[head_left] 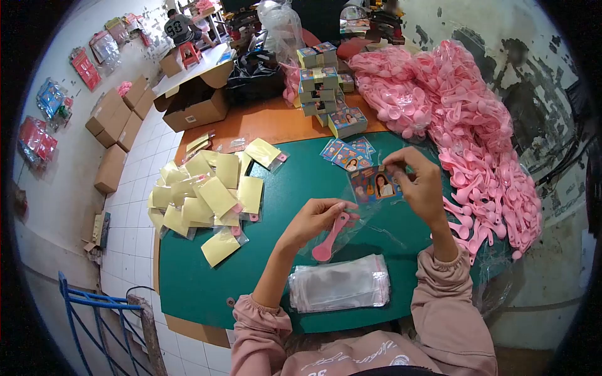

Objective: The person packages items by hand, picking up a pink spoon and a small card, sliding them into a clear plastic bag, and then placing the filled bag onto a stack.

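My left hand (318,219) is closed on a pink measuring spoon (327,243), its bowl hanging down. A thin clear plastic bag (367,216) seems to stretch between my hands; its edges are hard to make out. My right hand (414,182) pinches a printed card (378,185) with a portrait on it, at or inside the bag. Just below my hands lies a stack of clear plastic bags (339,283) on the green table mat (263,285). Beyond the held card are several loose printed cards (348,153).
Filled packets with pale yellow backs (216,197) pile up at left. Bundled cards (320,88) stand at the back. A large heap of pink spoons (467,119) covers the right side. An open cardboard box (195,109) sits at back left; a person (182,28) sits farther off.
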Tool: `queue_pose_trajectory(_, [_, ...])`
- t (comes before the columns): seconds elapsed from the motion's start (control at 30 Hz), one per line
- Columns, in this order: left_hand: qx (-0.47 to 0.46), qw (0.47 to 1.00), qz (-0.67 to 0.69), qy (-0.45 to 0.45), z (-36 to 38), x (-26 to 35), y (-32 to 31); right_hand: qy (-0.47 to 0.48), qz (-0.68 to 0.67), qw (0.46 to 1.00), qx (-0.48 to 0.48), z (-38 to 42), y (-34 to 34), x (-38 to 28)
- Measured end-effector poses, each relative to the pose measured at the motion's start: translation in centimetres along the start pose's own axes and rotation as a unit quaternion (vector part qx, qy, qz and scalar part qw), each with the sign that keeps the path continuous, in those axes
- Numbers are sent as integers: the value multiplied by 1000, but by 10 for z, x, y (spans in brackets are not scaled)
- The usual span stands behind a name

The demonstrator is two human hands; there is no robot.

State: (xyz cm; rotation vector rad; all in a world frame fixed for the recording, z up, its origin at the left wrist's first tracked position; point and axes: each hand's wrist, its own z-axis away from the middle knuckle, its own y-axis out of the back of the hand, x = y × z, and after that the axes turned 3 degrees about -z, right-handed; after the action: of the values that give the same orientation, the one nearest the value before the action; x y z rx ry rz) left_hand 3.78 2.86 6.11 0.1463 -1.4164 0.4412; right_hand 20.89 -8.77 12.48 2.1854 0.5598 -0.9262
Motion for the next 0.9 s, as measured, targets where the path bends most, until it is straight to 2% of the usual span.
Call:
queue_pose_trajectory(0.03, [3,1000,0,5,0,0,0,-1,1,1000,2,2,1,0])
queue_pose_trajectory(0.1, [-11,1000,-16,11,-3,-7,6,70,15,992,-105,5,1,1])
queue_pose_trajectory(0.13, [-21,999,-31,18,-3,-7,8,70,14,992,-105,6,1,1])
queue_pose_trajectory(0.27, [-41,991,-122,22,-1,-2,8,54,11,981,-188,8,-1,2])
queue_pose_trajectory(0.33, [-82,990,-106,-42,-4,-11,3,41,-6,976,-216,9,-6,3])
queue_pose_trajectory(0.4, [-70,993,-90,-36,-1,-10,-4,-73,-79,946,-304,13,-15,4])
queue_pose_trajectory(0.43, [-58,995,-74,-30,1,-8,-6,-73,-80,946,-304,12,-16,7])
queue_pose_trajectory(0.47, [-77,986,-143,-36,-2,-10,1,-74,-91,932,-344,10,-15,12])
queue_pose_trajectory(0.5, [-78,986,-143,-37,0,-8,0,-75,-102,915,-383,11,-15,20])
queue_pose_trajectory(0.53, [-34,976,-214,-23,3,-3,-4,-7,-133,904,-405,15,-18,39])
queue_pose_trajectory(0.57, [9,959,-283,-11,4,1,-6,-6,-132,905,-404,18,-20,46])
queue_pose_trajectory(0.63, [15,942,-335,8,6,3,-3,-107,-157,897,-399,26,-22,52])
queue_pose_trajectory(0.67, [21,923,-385,26,7,4,0,-107,-156,898,-397,30,-22,50])
queue_pose_trajectory(0.7, [19,922,-385,24,9,-4,12,-180,-208,899,-342,34,-23,47])
queue_pose_trajectory(0.73, [0,965,-261,15,10,-21,32,-250,-258,890,-283,37,-22,46])
queue_pose_trajectory(0.77, [-21,991,-133,7,13,-27,39,-250,-257,891,-279,39,-23,53])
queue_pose_trajectory(0.8, [25,1000,-10,-11,19,-35,38,-255,-226,912,-230,44,-28,65])
queue_pose_trajectory(0.83, [24,1000,-13,-11,22,-39,34,-257,-193,930,-181,45,-32,70])
queue_pose_trajectory(0.9, [106,993,34,-23,22,-43,29,-245,-201,931,-181,48,-39,72])
